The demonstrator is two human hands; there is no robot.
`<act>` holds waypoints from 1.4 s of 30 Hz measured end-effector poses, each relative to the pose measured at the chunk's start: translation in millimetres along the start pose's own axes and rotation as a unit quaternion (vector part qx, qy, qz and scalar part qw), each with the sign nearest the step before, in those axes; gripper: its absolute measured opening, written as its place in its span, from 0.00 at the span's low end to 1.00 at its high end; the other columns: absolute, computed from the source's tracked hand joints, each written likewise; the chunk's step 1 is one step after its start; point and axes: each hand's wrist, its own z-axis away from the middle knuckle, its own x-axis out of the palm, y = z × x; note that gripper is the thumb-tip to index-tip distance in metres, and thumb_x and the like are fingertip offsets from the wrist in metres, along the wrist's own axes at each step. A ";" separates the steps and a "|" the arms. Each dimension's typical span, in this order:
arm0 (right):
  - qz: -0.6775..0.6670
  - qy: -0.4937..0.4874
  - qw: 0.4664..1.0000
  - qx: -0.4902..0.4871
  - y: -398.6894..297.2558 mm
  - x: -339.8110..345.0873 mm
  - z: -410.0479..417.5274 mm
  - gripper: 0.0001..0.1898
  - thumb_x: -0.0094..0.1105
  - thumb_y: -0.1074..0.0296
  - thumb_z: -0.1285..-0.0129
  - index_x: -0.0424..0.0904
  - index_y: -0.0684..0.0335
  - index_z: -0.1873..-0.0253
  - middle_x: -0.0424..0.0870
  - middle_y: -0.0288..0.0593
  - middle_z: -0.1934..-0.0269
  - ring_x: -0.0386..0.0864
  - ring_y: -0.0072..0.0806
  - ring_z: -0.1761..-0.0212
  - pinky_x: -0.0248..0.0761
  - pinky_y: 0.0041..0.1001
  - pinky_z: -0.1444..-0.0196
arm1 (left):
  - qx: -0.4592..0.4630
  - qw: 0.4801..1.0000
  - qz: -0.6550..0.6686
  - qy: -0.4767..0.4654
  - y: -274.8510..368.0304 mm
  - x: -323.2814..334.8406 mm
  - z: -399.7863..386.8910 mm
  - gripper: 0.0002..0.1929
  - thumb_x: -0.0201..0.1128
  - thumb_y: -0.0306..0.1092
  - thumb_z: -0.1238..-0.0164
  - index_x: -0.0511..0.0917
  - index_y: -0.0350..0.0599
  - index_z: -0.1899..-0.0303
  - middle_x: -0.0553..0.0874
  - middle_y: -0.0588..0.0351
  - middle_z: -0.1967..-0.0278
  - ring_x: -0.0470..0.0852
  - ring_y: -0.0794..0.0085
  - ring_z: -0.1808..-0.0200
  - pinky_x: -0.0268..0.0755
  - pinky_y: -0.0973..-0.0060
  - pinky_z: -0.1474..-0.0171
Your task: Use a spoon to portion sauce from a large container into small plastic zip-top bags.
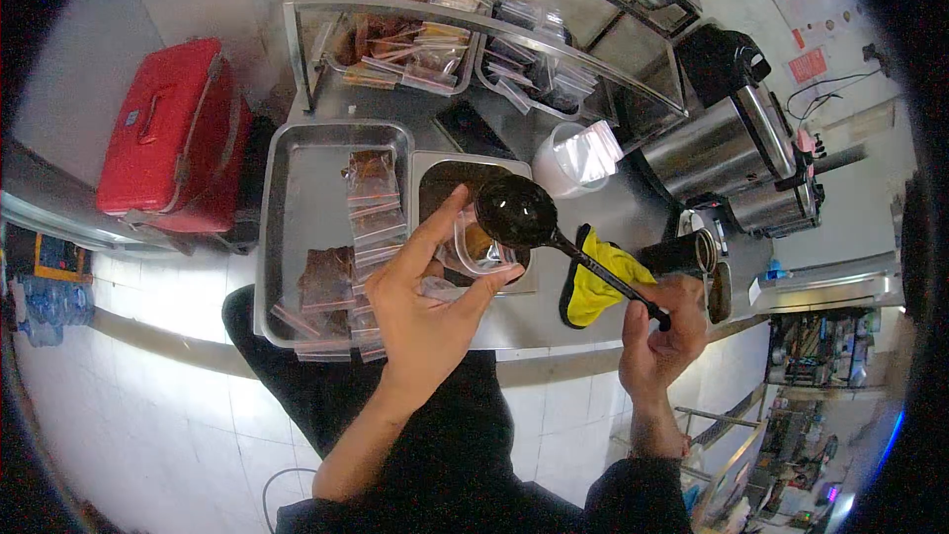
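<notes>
My left hand (426,297) grips a small clear plastic pouch (485,267) by its sides, its mouth spread apart. Some brownish content or the pan behind shows through it; I cannot tell which. In my right hand (663,337) is the handle of a black plastic ladle (517,211). The ladle's bowl is tilted over the pouch's far edge and looks dark and glossy. Beneath both lies a rectangular steel food pan (525,170), its contents mostly hidden. Left of it, a shallow metal tray (304,163) holds filled zip bags (374,178), several of them overlapping in a row.
A white tub (552,170) with empty zip bags (593,152) stands behind. A yellow cloth (604,274) lies to the right, near a steel cooker (712,148). Tubs of sachets (415,52) sit under a metal-framed glass case (482,18). A red cool box (159,133) is leftward.
</notes>
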 end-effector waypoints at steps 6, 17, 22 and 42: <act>-0.176 -0.015 0.963 0.203 11.1 7.7 7.4 0.05 0.64 0.71 0.37 0.81 0.65 0.60 0.81 0.37 0.69 0.74 0.23 0.67 0.65 0.25 0.58 | -0.029 1.000 -0.001 -0.003 -3.3 -3.4 1.7 0.36 0.78 0.21 0.53 0.75 0.33 0.37 0.84 0.44 0.44 0.84 0.71 0.48 0.80 0.72 0.46; 0.120 -0.115 0.985 -0.049 48.5 85.8 0.8 0.05 0.65 0.71 0.45 0.79 0.60 0.64 0.78 0.43 0.72 0.76 0.43 0.66 0.63 0.40 0.53 | -0.069 0.997 -0.041 -0.008 -13.1 -38.1 43.1 0.38 0.79 0.23 0.53 0.74 0.39 0.35 0.85 0.43 0.48 0.84 0.67 0.47 0.80 0.72 0.47; 0.006 -0.145 0.989 0.042 53.3 94.9 12.5 0.04 0.64 0.72 0.43 0.79 0.61 0.64 0.79 0.41 0.73 0.76 0.35 0.70 0.64 0.36 0.55 | -0.096 0.993 -0.075 -0.010 -9.2 -48.1 49.3 0.39 0.79 0.24 0.54 0.74 0.38 0.35 0.85 0.43 0.47 0.84 0.66 0.47 0.80 0.71 0.47; -0.042 -0.052 0.997 0.026 10.4 -5.9 2.6 0.05 0.66 0.72 0.45 0.81 0.59 0.63 0.80 0.38 0.69 0.76 0.31 0.67 0.64 0.33 0.55 | -0.048 0.996 -0.070 -0.017 -8.3 -27.1 22.3 0.37 0.79 0.23 0.55 0.76 0.36 0.37 0.86 0.42 0.47 0.84 0.68 0.45 0.77 0.73 0.43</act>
